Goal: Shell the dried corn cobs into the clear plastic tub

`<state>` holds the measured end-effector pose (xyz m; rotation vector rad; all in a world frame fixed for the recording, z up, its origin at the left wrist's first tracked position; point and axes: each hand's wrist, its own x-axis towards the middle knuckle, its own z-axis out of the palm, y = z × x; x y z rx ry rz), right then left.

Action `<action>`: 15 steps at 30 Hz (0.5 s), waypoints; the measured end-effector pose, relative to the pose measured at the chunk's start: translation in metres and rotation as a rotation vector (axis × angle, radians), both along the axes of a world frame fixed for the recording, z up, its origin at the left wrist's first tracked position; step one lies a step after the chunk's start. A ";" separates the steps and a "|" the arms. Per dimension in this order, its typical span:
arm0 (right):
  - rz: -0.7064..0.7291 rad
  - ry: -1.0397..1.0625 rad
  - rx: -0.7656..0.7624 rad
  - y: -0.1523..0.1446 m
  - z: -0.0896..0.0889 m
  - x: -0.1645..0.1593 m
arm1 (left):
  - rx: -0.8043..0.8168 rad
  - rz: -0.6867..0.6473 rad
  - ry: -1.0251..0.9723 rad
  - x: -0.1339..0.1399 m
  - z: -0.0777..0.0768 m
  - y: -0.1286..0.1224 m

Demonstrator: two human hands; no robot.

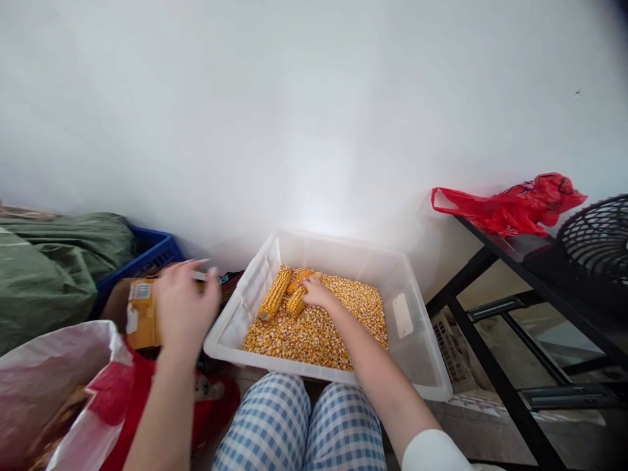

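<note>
A translucent plastic bin point(415, 340) holds a thick bed of loose yellow corn kernels point(304, 343). Inside it, my right hand point(316, 294) has its fingers closed around a short corn cob point(296, 303). To the left of that cob, a longer ear of corn point(275, 293) leans on the kernels, and another ear point(300, 278) lies partly hidden behind my right hand. My left hand point(189, 301) is raised outside the bin's left edge, slightly blurred, thumb and fingers apart and nothing visible between them.
At the lower left stands a red and white sack point(115, 392) with brownish contents. Behind it are a cardboard box point(142, 314), a blue crate point(161, 248) and green cloth point(63, 268). On the right, a black-framed table point(500, 261) carries a red plastic bag point(524, 206) and a fan point(601, 239).
</note>
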<state>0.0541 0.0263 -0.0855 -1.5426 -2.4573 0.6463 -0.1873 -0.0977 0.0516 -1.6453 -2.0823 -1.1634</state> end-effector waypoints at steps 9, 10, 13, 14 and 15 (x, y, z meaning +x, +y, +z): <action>-0.313 -0.033 -0.041 0.009 -0.009 0.032 | -0.723 -0.355 -0.114 0.107 -0.082 0.147; -0.351 -0.046 -0.065 0.011 -0.010 0.036 | -0.727 -0.350 -0.097 0.104 -0.093 0.149; -0.418 -0.078 -0.142 0.017 -0.016 0.044 | -0.742 -0.383 0.030 0.097 -0.117 0.151; -0.421 -0.078 -0.160 0.019 -0.018 0.047 | -0.759 -0.425 0.102 0.098 -0.123 0.153; -0.414 -0.071 -0.173 0.020 -0.020 0.049 | -0.793 -0.473 0.185 0.100 -0.129 0.156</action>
